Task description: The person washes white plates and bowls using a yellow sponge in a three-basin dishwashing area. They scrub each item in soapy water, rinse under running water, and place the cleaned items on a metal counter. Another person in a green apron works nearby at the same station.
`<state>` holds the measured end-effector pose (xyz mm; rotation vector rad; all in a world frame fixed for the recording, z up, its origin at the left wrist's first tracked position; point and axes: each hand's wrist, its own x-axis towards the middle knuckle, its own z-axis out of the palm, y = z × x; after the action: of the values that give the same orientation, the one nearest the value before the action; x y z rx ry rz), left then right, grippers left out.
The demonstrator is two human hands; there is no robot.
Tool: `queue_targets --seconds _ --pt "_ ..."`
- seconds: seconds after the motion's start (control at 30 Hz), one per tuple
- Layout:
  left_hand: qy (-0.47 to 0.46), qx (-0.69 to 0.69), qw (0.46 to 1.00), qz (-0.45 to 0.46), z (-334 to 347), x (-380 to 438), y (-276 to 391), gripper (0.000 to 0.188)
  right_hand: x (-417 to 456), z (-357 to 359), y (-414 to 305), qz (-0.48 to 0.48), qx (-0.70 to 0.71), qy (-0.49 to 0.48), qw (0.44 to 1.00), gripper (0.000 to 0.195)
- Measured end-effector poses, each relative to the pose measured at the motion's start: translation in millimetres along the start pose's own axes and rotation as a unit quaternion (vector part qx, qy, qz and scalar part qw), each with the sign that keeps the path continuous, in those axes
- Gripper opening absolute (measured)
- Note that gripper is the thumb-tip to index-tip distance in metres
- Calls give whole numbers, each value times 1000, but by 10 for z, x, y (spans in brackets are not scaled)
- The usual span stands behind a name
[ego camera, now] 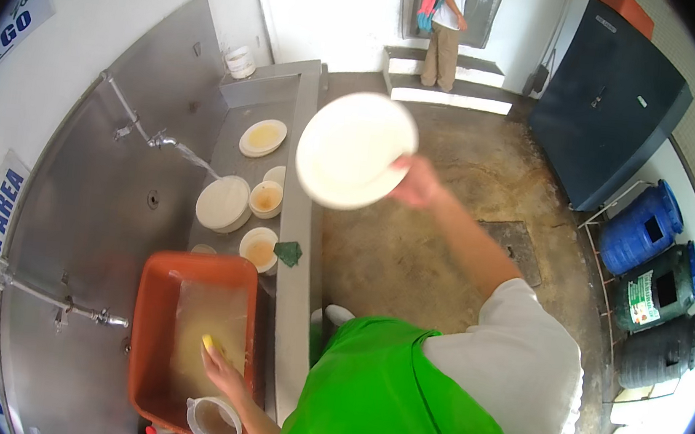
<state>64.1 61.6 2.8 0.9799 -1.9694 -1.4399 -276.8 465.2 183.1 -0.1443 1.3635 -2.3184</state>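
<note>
A white plate (356,150) is held up over the sink's outer edge, its rim gripped by my right hand (416,181). Down at the orange-red plastic basin (149,323), my left hand (222,369) holds a yellow sponge (208,343) above cloudy water. A clear plastic pitcher (215,423) sits at the basin's near corner, beside my left forearm. Water runs from the far faucet (163,140) onto a stack of white plates (222,202). Soiled white bowls (259,250) stand beside the stack, and more plates (263,138) lie beyond. A green scouring pad (288,253) rests on the sink ledge.
A second faucet (114,319) juts out over the basin's left side. A white bucket (240,62) stands at the sink's far corner. Across the floor are a dark metal cabinet (607,104) and several plastic drums (642,227) on the right. A person (446,30) stands on the far steps.
</note>
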Motion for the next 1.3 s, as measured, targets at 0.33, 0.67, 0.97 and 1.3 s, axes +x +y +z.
queue_targets --seconds 0.33,0.67,0.97,1.3 --pt "-213 44 928 303 1290 -102 1340 44 -354 1103 2266 200 -30 -317 927 63" --pt "-32 203 910 360 1053 319 1555 49 -327 1235 1957 272 -68 -340 898 47" --pt "14 196 924 327 932 379 1241 49 -19 1201 1916 244 -73 -377 891 54" --pt "-137 -164 968 130 1042 321 1287 39 57 1443 2311 -173 -431 -384 798 106"
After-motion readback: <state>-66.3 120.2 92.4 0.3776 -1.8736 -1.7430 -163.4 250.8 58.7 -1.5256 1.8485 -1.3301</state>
